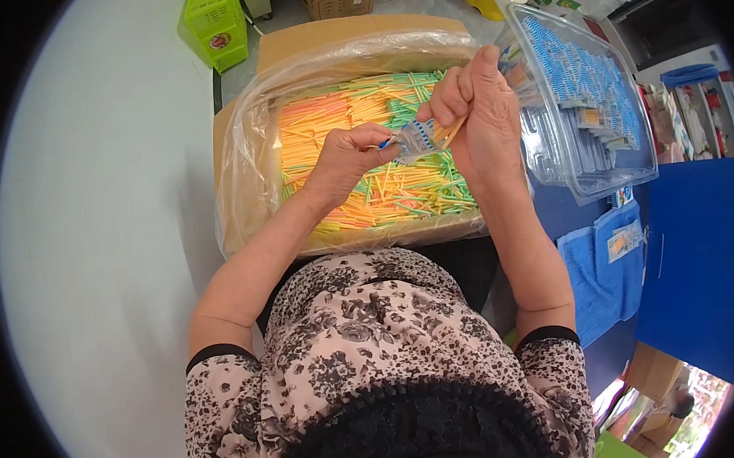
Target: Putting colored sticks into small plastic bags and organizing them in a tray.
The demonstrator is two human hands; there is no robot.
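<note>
My left hand [346,163] pinches the edge of a small clear plastic bag [417,138] with blue marks on it. Facing it, my right hand [485,116] has its fingers curled round a few thin orange sticks [453,132], whose ends sit at the mouth of the bag. Whether they are inside it I cannot tell. Both hands are above a large cardboard box [226,153] lined with clear plastic film [252,119]. Heaps of thin orange, yellow, pink and green sticks [382,197] fill the box.
Right of the box stands a clear plastic bin [578,183] holding many flat bags with blue patterns [573,60]. A blue towel [590,276] lies on the dark blue table, with a small packet [624,241] on it. A green crate [213,27] is at the far left, by a white wall [97,241].
</note>
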